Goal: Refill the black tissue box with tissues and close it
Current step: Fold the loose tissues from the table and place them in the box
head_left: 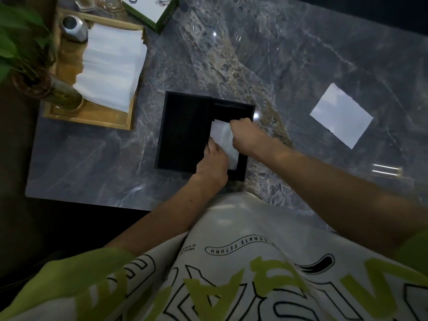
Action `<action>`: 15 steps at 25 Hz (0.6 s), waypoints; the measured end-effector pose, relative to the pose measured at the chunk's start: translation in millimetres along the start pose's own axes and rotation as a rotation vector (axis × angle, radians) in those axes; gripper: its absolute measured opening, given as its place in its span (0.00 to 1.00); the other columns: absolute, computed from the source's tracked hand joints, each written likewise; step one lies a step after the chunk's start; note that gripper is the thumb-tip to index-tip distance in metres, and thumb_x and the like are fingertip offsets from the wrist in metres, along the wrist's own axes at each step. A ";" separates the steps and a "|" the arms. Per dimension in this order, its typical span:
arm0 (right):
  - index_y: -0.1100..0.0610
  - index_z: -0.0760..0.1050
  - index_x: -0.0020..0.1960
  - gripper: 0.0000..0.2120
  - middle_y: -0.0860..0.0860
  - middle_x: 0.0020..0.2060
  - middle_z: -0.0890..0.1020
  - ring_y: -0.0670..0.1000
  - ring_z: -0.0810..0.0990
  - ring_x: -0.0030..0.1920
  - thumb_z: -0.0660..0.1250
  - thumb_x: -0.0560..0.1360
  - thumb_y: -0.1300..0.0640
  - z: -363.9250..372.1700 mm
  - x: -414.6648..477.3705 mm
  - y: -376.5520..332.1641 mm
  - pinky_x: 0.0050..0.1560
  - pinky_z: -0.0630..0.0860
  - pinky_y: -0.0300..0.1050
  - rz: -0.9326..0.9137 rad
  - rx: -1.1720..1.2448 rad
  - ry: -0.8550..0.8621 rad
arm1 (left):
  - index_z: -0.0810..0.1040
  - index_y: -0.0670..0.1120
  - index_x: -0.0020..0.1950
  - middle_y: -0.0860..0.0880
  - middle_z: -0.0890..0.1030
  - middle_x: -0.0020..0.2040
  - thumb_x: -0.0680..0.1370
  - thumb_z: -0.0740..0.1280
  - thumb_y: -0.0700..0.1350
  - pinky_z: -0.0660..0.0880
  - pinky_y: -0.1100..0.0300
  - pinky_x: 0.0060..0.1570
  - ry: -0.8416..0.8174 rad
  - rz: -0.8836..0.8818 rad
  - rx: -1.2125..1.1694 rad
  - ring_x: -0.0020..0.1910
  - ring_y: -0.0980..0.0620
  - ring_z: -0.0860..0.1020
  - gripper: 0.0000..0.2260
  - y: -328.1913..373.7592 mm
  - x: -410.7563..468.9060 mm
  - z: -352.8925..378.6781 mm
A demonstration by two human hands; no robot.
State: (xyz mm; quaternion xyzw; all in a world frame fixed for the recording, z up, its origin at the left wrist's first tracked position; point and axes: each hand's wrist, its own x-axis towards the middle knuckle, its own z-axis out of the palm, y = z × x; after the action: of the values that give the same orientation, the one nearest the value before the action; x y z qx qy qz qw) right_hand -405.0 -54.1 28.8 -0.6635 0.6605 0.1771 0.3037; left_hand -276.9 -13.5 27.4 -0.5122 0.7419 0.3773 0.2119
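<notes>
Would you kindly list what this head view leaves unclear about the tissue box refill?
- Fingertips of the left hand and right hand: hidden behind knuckles and the tissues.
- Black tissue box interior: too dark to judge fill.
- Green carton: cut off by the top edge.

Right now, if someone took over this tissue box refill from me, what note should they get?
Left hand and right hand: both pressing a stack of white tissues into the open right side of the black tissue box.
Box sits mid marble table, its lid slid to the left.
Spare tissue pile in the wooden tray; one loose tissue lies to the right.
Done: tissues going in.
Left: seat them, close the lid.
</notes>
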 end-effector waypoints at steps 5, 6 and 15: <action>0.65 0.73 0.50 0.09 0.61 0.56 0.74 0.62 0.78 0.51 0.62 0.71 0.72 15.5 -8.5 5.1 0.42 0.78 0.52 -0.126 -0.125 0.073 | 0.50 0.33 0.76 0.35 0.45 0.78 0.79 0.61 0.39 0.62 0.53 0.73 -0.007 0.081 0.052 0.78 0.41 0.48 0.31 -3.8 -1.5 6.0; 0.65 0.74 0.51 0.09 0.60 0.55 0.74 0.61 0.78 0.51 0.62 0.72 0.71 18.2 -9.4 5.0 0.40 0.76 0.51 -0.147 -0.176 0.045 | 0.51 0.33 0.76 0.35 0.46 0.78 0.79 0.60 0.39 0.62 0.53 0.72 -0.017 0.087 0.052 0.78 0.41 0.49 0.30 -5.5 -0.3 7.8; 0.62 0.72 0.66 0.21 0.59 0.66 0.74 0.57 0.73 0.65 0.65 0.75 0.57 41.9 1.1 9.4 0.73 0.61 0.51 -0.202 -0.483 -0.029 | 0.58 0.33 0.74 0.31 0.50 0.76 0.80 0.57 0.40 0.62 0.49 0.73 -0.058 0.082 0.117 0.77 0.38 0.53 0.24 -8.0 7.2 15.3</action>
State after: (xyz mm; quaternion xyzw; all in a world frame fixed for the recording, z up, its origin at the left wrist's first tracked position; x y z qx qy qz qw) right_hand -407.2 -27.7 -5.1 -0.7766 0.5251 0.3079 0.1623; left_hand -273.4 -7.5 10.1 -0.4570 0.7767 0.3562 0.2471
